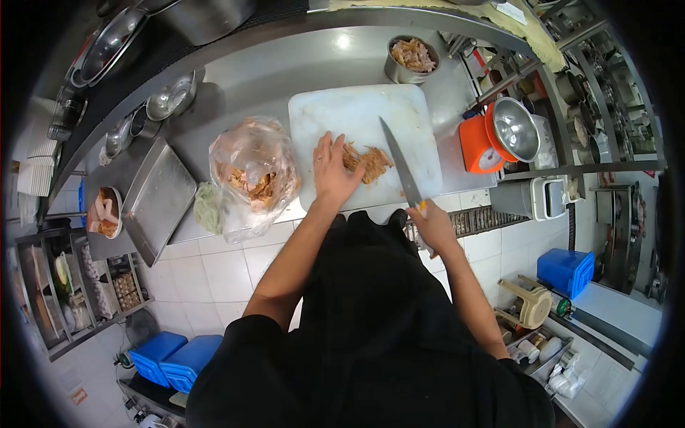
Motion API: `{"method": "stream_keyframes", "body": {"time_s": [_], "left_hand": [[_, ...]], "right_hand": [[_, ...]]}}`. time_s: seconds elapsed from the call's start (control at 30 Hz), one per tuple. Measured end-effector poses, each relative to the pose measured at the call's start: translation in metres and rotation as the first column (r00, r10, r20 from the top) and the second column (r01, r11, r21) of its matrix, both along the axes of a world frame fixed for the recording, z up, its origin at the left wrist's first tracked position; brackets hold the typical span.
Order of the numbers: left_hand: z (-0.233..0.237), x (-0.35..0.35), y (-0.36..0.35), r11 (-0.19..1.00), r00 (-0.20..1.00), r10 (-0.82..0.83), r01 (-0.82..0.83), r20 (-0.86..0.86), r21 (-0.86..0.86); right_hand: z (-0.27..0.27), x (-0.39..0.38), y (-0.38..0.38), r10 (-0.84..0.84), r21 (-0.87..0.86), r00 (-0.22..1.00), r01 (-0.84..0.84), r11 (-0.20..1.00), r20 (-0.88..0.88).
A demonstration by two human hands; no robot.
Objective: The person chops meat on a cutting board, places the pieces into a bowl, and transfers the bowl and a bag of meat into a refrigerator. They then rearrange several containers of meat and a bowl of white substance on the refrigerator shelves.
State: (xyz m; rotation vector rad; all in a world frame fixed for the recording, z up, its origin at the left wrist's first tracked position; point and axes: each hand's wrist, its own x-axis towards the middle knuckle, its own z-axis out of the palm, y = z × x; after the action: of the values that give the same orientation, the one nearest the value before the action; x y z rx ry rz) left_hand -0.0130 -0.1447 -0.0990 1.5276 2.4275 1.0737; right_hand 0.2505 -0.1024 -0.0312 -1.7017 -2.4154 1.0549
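Observation:
On the white cutting board (360, 107) lies a small heap of brown shredded meat (374, 165). My left hand (332, 169) rests at the heap's left side, fingers stretched out and touching its edge. My right hand (432, 227) is wrapped round the handle of a large kitchen knife (401, 161). Its long blade slants up and left across the board, just right of the meat and apart from it. Left of the board stands an open clear plastic bag (250, 143) holding more brown and pinkish meat pieces.
A steel pot (409, 73) of meat pieces stands behind the board. An orange scale (479, 145) with a steel bowl is at the right. A steel tray (158, 200), a green cloth (207, 207) and a white dish (107, 217) lie left; a shelf edge (285, 36) runs behind.

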Motion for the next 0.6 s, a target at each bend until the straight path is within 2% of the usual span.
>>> {"method": "stream_keyframes", "body": {"time_s": [0.07, 0.13, 0.2, 0.3, 0.4, 0.53, 0.6], "left_hand": [[-0.008, 0.007, 0.014, 0.998, 0.997, 0.023, -0.027, -0.071, -0.059], [-0.009, 0.017, 0.02, 0.995, 0.995, -0.082, 0.078, -0.049, -0.069], [-0.009, 0.034, 0.028, 0.99, 0.991, -0.134, 0.136, 0.029, -0.048], [0.002, 0.054, 0.034, 0.99, 0.991, -0.131, 0.13, -0.013, -0.047], [-0.011, 0.056, 0.043, 0.995, 0.995, -0.097, 0.098, -0.007, 0.022], [-0.023, 0.054, 0.047, 0.992, 0.999, -0.035, 0.031, 0.032, 0.12], [-0.022, 0.056, 0.048, 0.988, 0.983, 0.033, -0.059, 0.182, 0.14]], "right_hand": [[-0.032, 0.023, -0.003, -0.004, -0.104, 0.999, -0.001, 0.995, -0.045], [-0.041, 0.03, -0.013, -0.024, -0.193, 0.995, 0.005, 0.981, -0.094], [-0.048, 0.022, -0.023, -0.028, -0.178, 0.994, 0.01, 0.984, -0.102], [-0.045, 0.0, -0.029, -0.046, -0.242, 0.989, 0.011, 0.97, -0.142], [-0.061, -0.013, -0.035, -0.065, -0.229, 0.983, 0.024, 0.973, -0.174], [-0.048, -0.027, -0.033, -0.057, -0.316, 0.977, -0.011, 0.949, -0.204], [-0.049, -0.032, -0.033, -0.038, -0.342, 0.976, -0.039, 0.939, -0.214]]}}
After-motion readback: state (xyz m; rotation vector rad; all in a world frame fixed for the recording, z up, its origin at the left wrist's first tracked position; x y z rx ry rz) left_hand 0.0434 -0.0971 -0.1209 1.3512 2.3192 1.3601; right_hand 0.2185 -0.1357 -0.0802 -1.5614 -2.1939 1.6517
